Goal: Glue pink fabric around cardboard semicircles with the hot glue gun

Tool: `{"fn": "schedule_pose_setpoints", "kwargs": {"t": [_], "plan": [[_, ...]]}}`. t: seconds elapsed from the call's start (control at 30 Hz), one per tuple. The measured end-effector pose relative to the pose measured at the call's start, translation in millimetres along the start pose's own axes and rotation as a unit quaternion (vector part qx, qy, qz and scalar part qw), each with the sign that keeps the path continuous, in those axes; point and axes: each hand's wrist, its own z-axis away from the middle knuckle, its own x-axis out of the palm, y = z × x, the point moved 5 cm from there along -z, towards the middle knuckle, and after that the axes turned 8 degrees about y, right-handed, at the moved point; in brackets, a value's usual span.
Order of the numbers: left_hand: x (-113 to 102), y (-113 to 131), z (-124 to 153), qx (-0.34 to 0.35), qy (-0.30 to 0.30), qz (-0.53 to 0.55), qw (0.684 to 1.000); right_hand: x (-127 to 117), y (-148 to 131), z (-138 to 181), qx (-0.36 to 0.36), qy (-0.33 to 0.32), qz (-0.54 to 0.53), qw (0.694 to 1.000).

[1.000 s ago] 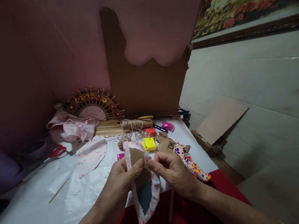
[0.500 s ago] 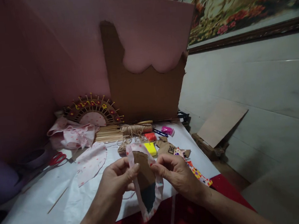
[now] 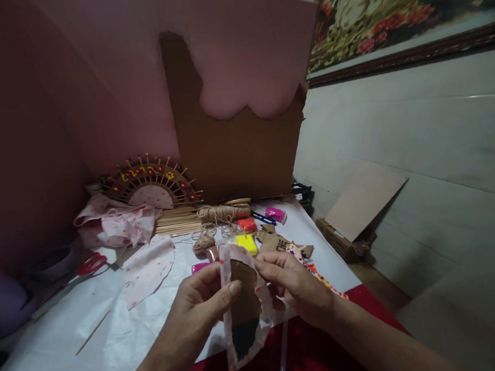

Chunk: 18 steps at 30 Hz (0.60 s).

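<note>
On the far left of the tabletop (image 3: 49, 353) lie red scissors (image 3: 90, 264) and a spotted cloth scrap (image 3: 148, 266). Your left hand (image 3: 198, 311) pinches the cardboard piece (image 3: 245, 301) by its left edge, thumb on top. It has spotted cloth round it and sits above the tabletop's near edge. Your right hand (image 3: 297, 285) pinches its right edge, grip closed.

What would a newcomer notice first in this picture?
First, the left hand and right hand pinching a cardboard piece wrapped in dotted fabric, held up at the table's near edge. Behind it, a tall brown cardboard cutout stands against the pink backdrop, with red scissors lying far left.
</note>
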Motion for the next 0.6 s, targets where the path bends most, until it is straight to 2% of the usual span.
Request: {"fn": "schedule_pose_setpoints", "kwargs": {"t": [0.17, 0.43, 0.6], "plan": [[1, -3, 1, -0.008, -0.013, 0.004, 1.000, 0, 0, 2, -0.014, 0.016, 0.040, 0.999], [3, 0, 1, -0.010, 0.001, 0.023, 1.000, 1, -10, 4, -0.117, 0.037, 0.141, 0.982], [2, -4, 0, -0.017, 0.005, 0.027, 0.999, -1, -8, 6, -0.149, 0.044, 0.198, 0.968]]}}
